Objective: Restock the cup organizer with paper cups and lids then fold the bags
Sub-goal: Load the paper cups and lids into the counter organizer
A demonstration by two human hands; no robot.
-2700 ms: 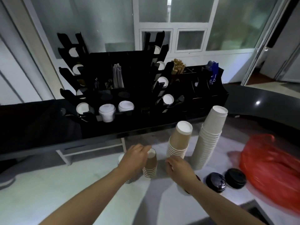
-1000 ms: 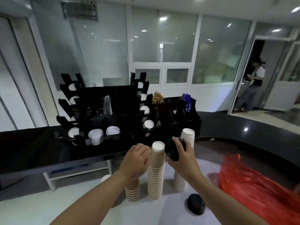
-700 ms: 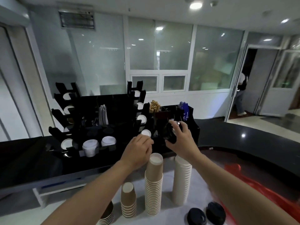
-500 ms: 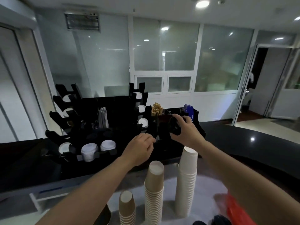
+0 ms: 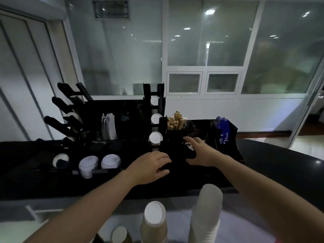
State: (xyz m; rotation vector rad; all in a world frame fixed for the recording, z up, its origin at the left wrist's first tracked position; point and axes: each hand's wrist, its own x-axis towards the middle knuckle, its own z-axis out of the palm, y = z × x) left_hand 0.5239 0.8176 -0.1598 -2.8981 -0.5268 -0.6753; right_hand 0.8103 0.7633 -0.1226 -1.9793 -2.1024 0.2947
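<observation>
Left hand: I am reaching my left hand (image 5: 150, 166) out to the front of the black cup organizer (image 5: 122, 137), fingers loosely curled over its dark edge; I cannot tell whether they are gripping anything.
Right hand: I am holding my right hand (image 5: 198, 151) just beside the left, fingers spread toward a dark compartment; something black seems to be sitting under the fingers, possibly a lid, but dark on dark I cannot tell.
Stage: I am judging this as early restocking, with lids going in at the middle of the rack.
Already in the rack: white lids (image 5: 110, 161) are sitting in the slots left of my left hand, and white cup bottoms (image 5: 155, 137) are showing in the column just beyond it.
Beyond my right hand: wooden stirrers (image 5: 176, 121) and a blue packet (image 5: 222, 130) are standing in the far compartments.
Cups waiting: a tall white cup stack (image 5: 206, 213) is standing near my right forearm, a brown cup stack (image 5: 154, 223) is between my arms, and a shorter brown stack (image 5: 120, 235) is beside it; all are well short of the organizer and mouth-down.
Left to do: I am reckoning all three stacks are yet to be loaded, then any remaining lids, then the bags, which are not showing here.
Look of the organizer: it is matt black, tiered, with angled arms rising on the left and several slots looking unfilled.
</observation>
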